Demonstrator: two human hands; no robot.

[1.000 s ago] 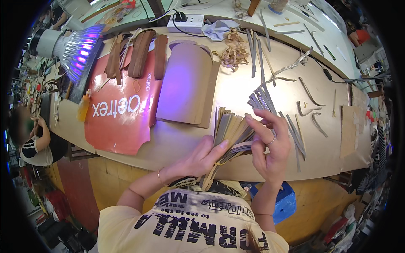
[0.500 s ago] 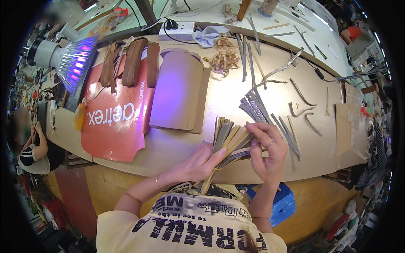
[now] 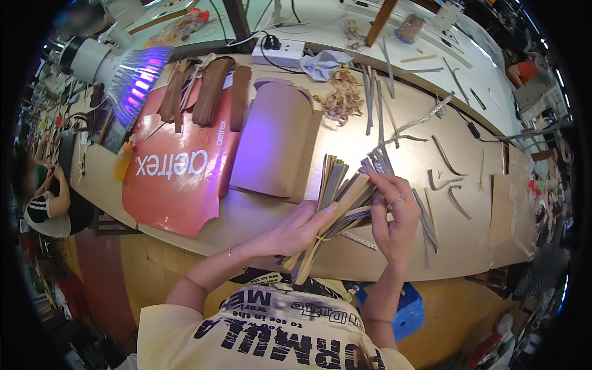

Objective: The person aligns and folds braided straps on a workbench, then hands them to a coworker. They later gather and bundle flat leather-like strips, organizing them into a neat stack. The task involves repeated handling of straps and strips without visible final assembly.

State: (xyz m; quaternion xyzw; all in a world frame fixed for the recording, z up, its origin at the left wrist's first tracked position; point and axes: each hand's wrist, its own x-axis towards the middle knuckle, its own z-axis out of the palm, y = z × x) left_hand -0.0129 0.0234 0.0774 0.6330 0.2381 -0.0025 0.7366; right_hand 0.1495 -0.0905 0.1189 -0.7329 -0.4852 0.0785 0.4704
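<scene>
A fanned bundle of thin tan and grey strips (image 3: 347,196), tied near its lower end by a yellow band (image 3: 321,239), lies in my left hand (image 3: 303,227). That hand is closed round it, thumb on top. At the right side of the fan, my right hand (image 3: 398,213) pinches strips near their upper ends between thumb and fingers. Exactly how many it grips is hidden. Just past those fingertips lies a group of grey braided strips (image 3: 377,160). Part of a pale braided strip (image 3: 361,240) shows on the table below the bundle.
Loose grey strips (image 3: 425,228) and braided pieces (image 3: 447,154) lie to the right. Leftward are a curved brown cardboard sheet (image 3: 271,142), a red sheet (image 3: 172,197), brown strips (image 3: 213,92) and a lit lamp (image 3: 132,83). A power strip (image 3: 280,52) stands behind. Another person (image 3: 52,203) sits far left.
The bundle is fanned wider, its tan strips tilted further up and right. The right hand still pinches at the strips' upper ends. The whole view has shifted slightly.
</scene>
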